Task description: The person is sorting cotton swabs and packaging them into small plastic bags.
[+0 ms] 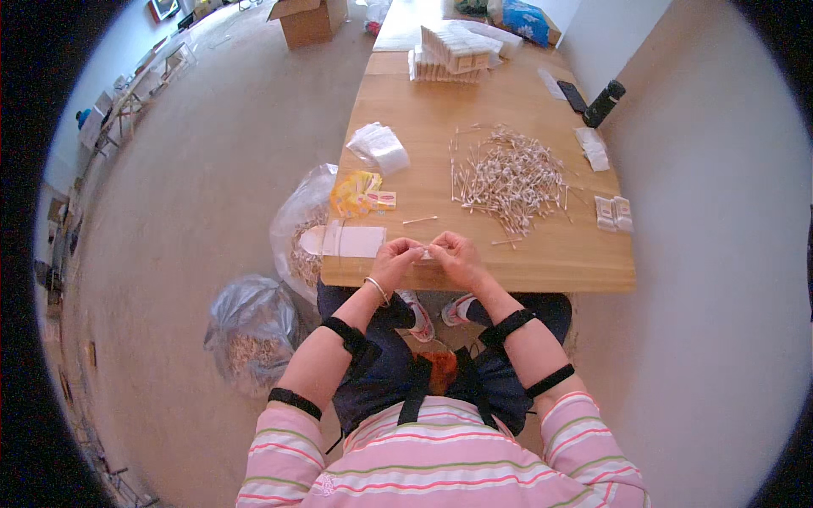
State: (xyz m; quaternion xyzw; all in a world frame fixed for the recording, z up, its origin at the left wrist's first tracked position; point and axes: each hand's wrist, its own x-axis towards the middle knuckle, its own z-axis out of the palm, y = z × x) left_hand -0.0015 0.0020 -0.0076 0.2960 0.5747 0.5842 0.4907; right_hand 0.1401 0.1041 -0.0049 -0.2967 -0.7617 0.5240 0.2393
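Observation:
At the table's near edge my left hand (396, 261) and my right hand (458, 260) meet, the fingers of both pinched closed. Between the fingertips shows a small whitish bit, too small to make out. Just beyond them lies a single cotton swab (421, 220), and another swab (506, 242) rests to the right. A large loose pile of cotton swabs (517, 176) spreads over the middle right of the table. Beside my left hand sits a flat white piece (362, 241), with a yellow printed bag (356, 193) and small cards (382, 201) behind it.
Clear plastic sleeves (378, 148) lie at the table's left edge. Stacked white packs (453, 52) stand at the back. Along the right are a black bottle (605, 103), a phone (572, 96) and small packs (614, 213). Filled plastic bags (254, 326) stand on the floor at left.

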